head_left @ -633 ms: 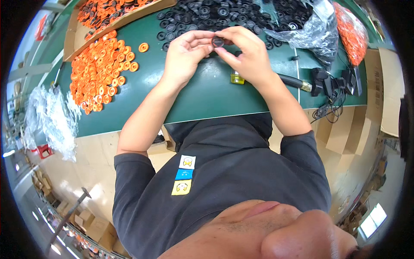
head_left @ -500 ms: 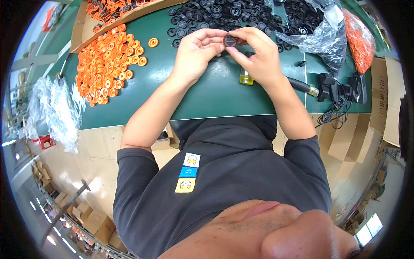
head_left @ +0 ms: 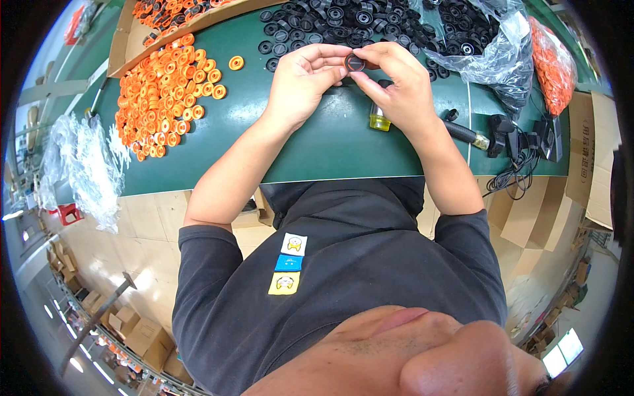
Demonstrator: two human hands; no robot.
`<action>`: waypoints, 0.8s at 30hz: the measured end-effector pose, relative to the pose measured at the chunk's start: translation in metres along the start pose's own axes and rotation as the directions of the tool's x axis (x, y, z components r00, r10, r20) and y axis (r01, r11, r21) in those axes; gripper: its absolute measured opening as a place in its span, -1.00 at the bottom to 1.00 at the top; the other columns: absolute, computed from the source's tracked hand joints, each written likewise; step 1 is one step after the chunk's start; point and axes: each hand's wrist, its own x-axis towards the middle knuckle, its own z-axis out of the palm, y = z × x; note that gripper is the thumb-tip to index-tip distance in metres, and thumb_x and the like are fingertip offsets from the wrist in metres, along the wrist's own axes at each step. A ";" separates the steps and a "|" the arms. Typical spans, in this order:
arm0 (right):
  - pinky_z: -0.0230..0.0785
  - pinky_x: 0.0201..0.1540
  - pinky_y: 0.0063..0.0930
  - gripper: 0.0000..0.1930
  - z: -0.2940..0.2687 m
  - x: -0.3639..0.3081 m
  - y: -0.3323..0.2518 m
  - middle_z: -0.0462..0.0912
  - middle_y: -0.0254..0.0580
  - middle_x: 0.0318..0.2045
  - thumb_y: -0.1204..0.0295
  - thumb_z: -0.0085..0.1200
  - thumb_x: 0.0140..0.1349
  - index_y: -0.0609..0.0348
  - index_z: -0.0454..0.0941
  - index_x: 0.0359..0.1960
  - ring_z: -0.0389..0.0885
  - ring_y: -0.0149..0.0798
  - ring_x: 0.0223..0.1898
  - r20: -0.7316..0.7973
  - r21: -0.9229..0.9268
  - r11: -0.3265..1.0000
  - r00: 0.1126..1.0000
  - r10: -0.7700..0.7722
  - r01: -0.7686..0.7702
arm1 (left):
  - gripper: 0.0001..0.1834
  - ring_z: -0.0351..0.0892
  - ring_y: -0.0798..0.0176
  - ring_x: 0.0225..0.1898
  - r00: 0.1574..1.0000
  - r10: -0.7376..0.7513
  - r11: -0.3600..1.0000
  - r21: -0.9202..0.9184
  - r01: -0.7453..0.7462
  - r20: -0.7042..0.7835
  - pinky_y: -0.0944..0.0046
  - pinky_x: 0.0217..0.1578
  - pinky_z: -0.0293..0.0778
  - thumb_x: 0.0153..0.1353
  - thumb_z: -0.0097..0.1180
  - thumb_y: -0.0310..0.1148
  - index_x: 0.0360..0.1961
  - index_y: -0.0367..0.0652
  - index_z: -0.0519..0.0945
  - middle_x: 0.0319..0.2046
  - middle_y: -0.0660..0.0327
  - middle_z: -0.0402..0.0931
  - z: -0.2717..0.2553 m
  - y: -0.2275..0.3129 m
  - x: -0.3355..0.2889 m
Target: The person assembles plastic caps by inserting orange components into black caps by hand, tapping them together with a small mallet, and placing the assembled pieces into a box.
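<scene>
Between the fingertips of both hands, above the green table [head_left: 310,148], is a small round black cap [head_left: 354,63] with a thin orange-red rim showing. My left hand [head_left: 305,79] pinches it from the left with thumb and fingers. From the right, my right hand [head_left: 401,78] closes thumb and forefinger on it. A tool's clear yellow end [head_left: 380,120] sticks out below my right palm; its middle is hidden. Many black round caps [head_left: 333,20] are heaped beyond my hands. A spread of orange rings [head_left: 158,99] lies left of my left forearm.
At the far left stands a cardboard tray [head_left: 198,28] of orange and black parts. Clear plastic bags [head_left: 86,165] hang over the left edge. Rightward are a bag of black caps [head_left: 508,56], a bag of orange parts [head_left: 553,69], a black device [head_left: 505,135] and coiled cable [head_left: 518,171].
The cap has turned slightly between my fingers, and more of its orange-red rim shows. A small black piece right of my right forearm now lies nearer the black handle.
</scene>
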 end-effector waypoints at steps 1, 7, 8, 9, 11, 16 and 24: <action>0.57 -0.13 -0.38 -0.68 0.000 0.000 0.000 0.68 -0.10 -0.18 0.51 0.38 0.03 0.25 0.67 -0.14 0.70 -0.10 -0.17 0.001 0.000 1.000 1.000 -0.001 0.001 | -0.69 0.64 0.42 -0.17 1.000 0.001 1.000 -0.001 -0.001 -0.001 0.45 -0.16 0.54 0.26 0.16 -0.63 0.04 -0.35 0.60 -0.13 0.14 0.68 0.000 0.000 0.000; 0.57 -0.12 -0.37 -0.68 0.000 0.000 0.002 0.68 -0.10 -0.18 0.51 0.38 0.03 0.25 0.67 -0.13 0.70 -0.09 -0.17 -0.004 -0.034 0.998 0.999 -0.045 0.044 | -0.68 0.63 0.43 -0.20 1.000 -0.013 1.000 0.022 0.013 -0.003 0.45 -0.16 0.54 0.25 0.16 -0.63 0.04 -0.35 0.60 -0.14 0.14 0.68 0.000 0.001 0.000; 0.57 -0.12 -0.37 -0.68 0.000 0.000 0.002 0.68 -0.10 -0.18 0.51 0.38 0.03 0.25 0.67 -0.13 0.70 -0.09 -0.17 0.000 -0.035 0.998 0.999 -0.045 0.045 | -0.69 0.63 0.44 -0.20 1.000 -0.011 1.000 0.020 0.011 -0.005 0.45 -0.17 0.54 0.26 0.17 -0.62 0.04 -0.36 0.60 -0.14 0.14 0.68 0.000 0.001 -0.001; 0.57 -0.12 -0.36 -0.68 0.000 0.000 0.002 0.68 -0.09 -0.18 0.51 0.38 0.03 0.25 0.67 -0.13 0.70 -0.09 -0.17 0.004 -0.036 0.998 0.999 -0.045 0.045 | -0.69 0.62 0.44 -0.21 1.000 -0.010 1.000 0.018 0.010 -0.007 0.45 -0.17 0.54 0.26 0.17 -0.62 0.04 -0.36 0.60 -0.14 0.14 0.68 0.000 0.001 -0.001; 0.57 -0.13 -0.36 -0.68 -0.001 0.000 -0.001 0.67 -0.09 -0.18 0.52 0.37 0.03 0.24 0.67 -0.13 0.70 -0.08 -0.17 0.014 -0.045 0.998 0.999 -0.045 0.045 | -0.69 0.63 0.43 -0.20 1.000 -0.013 1.000 0.027 0.013 -0.009 0.45 -0.16 0.54 0.26 0.16 -0.62 0.04 -0.37 0.60 -0.14 0.13 0.68 -0.001 0.000 -0.001; 0.58 -0.12 -0.36 -0.68 -0.002 -0.001 0.000 0.67 -0.09 -0.19 0.52 0.37 0.03 0.24 0.67 -0.14 0.70 -0.08 -0.17 0.019 -0.054 0.997 0.999 -0.047 0.048 | -0.71 0.64 0.42 -0.19 1.000 -0.015 1.000 -0.004 0.015 -0.011 0.44 -0.14 0.56 0.28 0.16 -0.60 0.04 -0.37 0.60 -0.16 0.13 0.69 0.003 0.003 -0.002; 0.58 -0.09 -0.48 -0.70 0.009 -0.003 0.001 0.65 -0.19 -0.20 0.54 0.33 0.15 0.28 0.65 -0.06 0.69 -0.32 -0.17 0.028 0.469 0.842 0.957 0.289 -0.269 | -0.74 0.66 0.35 -0.12 0.993 0.112 0.991 0.075 -0.109 -0.033 0.35 -0.02 0.57 0.34 0.18 -0.51 0.03 -0.37 0.60 -0.13 0.12 0.68 0.003 -0.005 -0.003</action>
